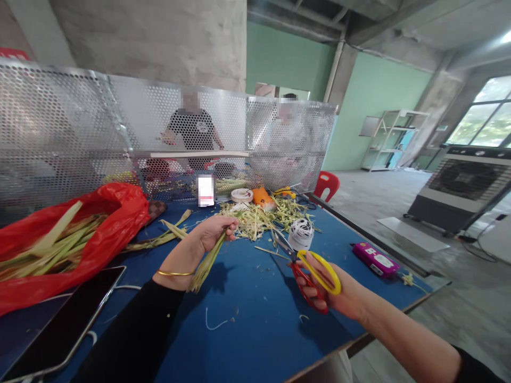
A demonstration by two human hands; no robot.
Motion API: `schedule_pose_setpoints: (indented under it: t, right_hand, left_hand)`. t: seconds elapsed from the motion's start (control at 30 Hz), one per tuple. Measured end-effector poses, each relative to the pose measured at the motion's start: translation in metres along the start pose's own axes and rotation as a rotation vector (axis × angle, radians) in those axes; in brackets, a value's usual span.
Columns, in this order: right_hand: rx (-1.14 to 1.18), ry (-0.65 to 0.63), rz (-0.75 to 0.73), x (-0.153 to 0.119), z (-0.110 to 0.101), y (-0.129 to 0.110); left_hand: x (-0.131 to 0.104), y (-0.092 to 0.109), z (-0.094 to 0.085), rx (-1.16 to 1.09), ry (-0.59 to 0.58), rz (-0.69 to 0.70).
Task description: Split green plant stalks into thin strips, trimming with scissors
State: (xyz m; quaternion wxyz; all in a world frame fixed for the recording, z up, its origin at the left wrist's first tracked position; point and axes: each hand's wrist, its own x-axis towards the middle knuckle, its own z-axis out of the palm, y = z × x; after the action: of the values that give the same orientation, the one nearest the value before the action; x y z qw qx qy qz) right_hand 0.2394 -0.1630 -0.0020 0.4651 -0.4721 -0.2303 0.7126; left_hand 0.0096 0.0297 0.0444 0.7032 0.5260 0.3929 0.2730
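A bundle of leafy strips (208, 264), pale green fading to straw yellow, hangs above a blue work table (259, 298) in the grip of a worker's left hand (215, 232), its shadow falling on the surface beneath. The strips are long, thin and flattened, gathered tightly at the fingers and fanning loosely toward the wrist, where a gold-coloured bangle (173, 273) circles the arm below a black sleeve (131, 330). The left hand is closed, its fingers and thumb pinching the bundle near its upper end. The right hand (344, 294) is curled around the handles of a pair of scissors (294, 256), one loop yellow and the other red, with the blades pointing away from the worker; how far the blades are parted cannot be told. Beyond the left hand lies a heap of pale cut scraps (251, 222), near a roll of white cord (301, 234) just past the blades. At left, a red plastic bag (130, 206) holds more long strips, with a dark-screened device (67, 324) lying in front.
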Motion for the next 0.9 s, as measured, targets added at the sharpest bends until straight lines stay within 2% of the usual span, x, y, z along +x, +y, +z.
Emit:
schedule_pose_setpoints:
  t: [0.3, 0.47, 0.63, 0.73, 0.83, 0.9]
  right_hand:
    - [0.028, 0.165, -0.044, 0.037, 0.007, -0.018]
    - [-0.031, 0.246, -0.128, 0.052, 0.007, -0.011]
    - [-0.136, 0.258, -0.191, 0.05, 0.004, -0.002]
    - [-0.46, 0.275, -0.306, 0.039, 0.002, -0.003]
    - [-1.08, 0.32, -0.487, 0.023, 0.001, -0.002]
    - [-1.433, 0.344, -0.509, 0.013, 0.001, 0.002]
  left_hand:
    - [-0.005, 0.004, 0.002, 0.023, -0.036, 0.013]
    - [-0.007, 0.006, 0.004, 0.065, -0.006, 0.024]
    - [-0.008, 0.009, 0.005, 0.098, 0.035, 0.059]
    - [-0.015, 0.014, 0.005, 0.135, 0.04, 0.099]
    - [-0.027, 0.021, 0.005, 0.165, 0.044, 0.149]
    - [-0.035, 0.024, 0.006, 0.185, 0.063, 0.175]
